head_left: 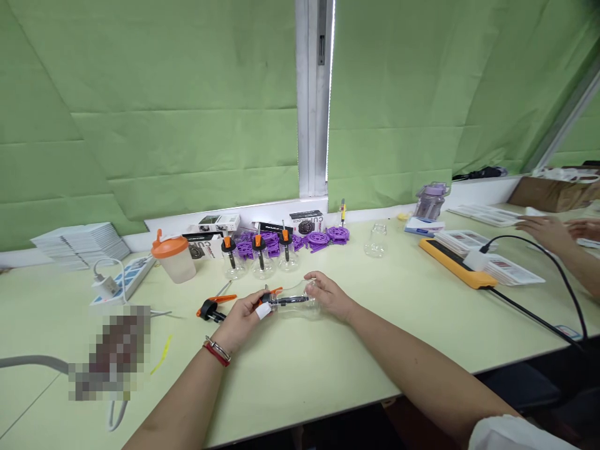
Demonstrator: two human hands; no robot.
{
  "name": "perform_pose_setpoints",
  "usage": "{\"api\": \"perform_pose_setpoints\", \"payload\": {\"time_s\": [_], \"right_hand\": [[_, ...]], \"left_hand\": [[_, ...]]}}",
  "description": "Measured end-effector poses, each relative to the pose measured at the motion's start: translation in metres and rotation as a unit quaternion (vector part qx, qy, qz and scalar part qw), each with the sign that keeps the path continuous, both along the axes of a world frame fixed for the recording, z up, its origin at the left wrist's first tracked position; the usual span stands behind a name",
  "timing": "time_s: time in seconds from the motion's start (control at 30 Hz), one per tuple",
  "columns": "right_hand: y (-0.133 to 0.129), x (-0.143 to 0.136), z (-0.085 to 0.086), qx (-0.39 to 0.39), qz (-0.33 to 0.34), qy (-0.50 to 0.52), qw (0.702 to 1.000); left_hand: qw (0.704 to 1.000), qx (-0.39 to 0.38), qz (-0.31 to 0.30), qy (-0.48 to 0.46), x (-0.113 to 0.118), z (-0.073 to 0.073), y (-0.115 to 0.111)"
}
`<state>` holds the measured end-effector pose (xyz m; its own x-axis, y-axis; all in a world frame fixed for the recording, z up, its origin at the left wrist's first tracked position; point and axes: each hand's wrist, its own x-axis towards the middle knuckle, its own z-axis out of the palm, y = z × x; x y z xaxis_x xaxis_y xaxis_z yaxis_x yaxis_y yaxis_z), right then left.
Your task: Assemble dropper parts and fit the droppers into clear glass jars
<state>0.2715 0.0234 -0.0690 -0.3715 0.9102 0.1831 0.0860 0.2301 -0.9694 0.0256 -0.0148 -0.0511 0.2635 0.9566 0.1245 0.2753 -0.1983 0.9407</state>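
Note:
My right hand (pixel 330 296) is wrapped round the wide base of a clear bottle (pixel 296 311), which lies tilted on its side just over the table. At its neck, my left hand (pixel 242 317) grips a black cap (pixel 266 298) with an orange lever. The cap's long black stem (pixel 291 300) runs inside the bottle. White tape or a bandage covers a finger of the left hand. Beside that hand, a second black cap with an orange lever (pixel 209 309) rests on the table. Behind stand several capped clear bottles (pixel 261 267) with black stems inside.
Purple plastic parts (pixel 319 240) and printed boxes (pixel 307 221) line the back. An uncapped clear bottle (pixel 376 242) stands right of them. An orange-lidded cup (pixel 175 265) and a white power strip (pixel 132 279) are left; an orange power strip (pixel 454 264) and a co-worker's hands (pixel 546 231) are right.

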Motion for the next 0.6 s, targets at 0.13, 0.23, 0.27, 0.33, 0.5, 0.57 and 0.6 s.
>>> {"api": "perform_pose_setpoints", "payload": {"time_s": [0.13,0.23,0.27,0.33,0.5,0.57,0.6], "right_hand": [[-0.002,-0.002,0.003,-0.012,0.000,0.009,1.000],[-0.004,-0.004,0.006,-0.029,0.021,0.057,0.998],[-0.005,-0.005,0.007,-0.037,0.029,0.076,0.996],[-0.008,-0.007,0.008,-0.050,0.042,0.098,0.993],[-0.010,-0.010,0.003,-0.041,0.064,0.092,0.993],[-0.009,-0.011,0.001,-0.023,0.073,0.087,0.993],[-0.008,-0.011,0.000,-0.014,0.076,0.083,0.993]], "left_hand": [[0.997,-0.027,0.029,-0.064,0.000,-0.002,0.000],[0.991,-0.053,0.040,-0.115,0.003,0.001,-0.004],[0.989,-0.063,0.038,-0.125,0.005,0.001,-0.005],[0.987,-0.084,0.034,-0.136,0.008,0.001,-0.008],[0.980,-0.132,0.089,-0.122,0.013,-0.001,-0.010],[0.978,-0.141,0.113,-0.104,0.014,0.001,-0.011],[0.978,-0.138,0.121,-0.098,0.015,0.003,-0.012]]}}
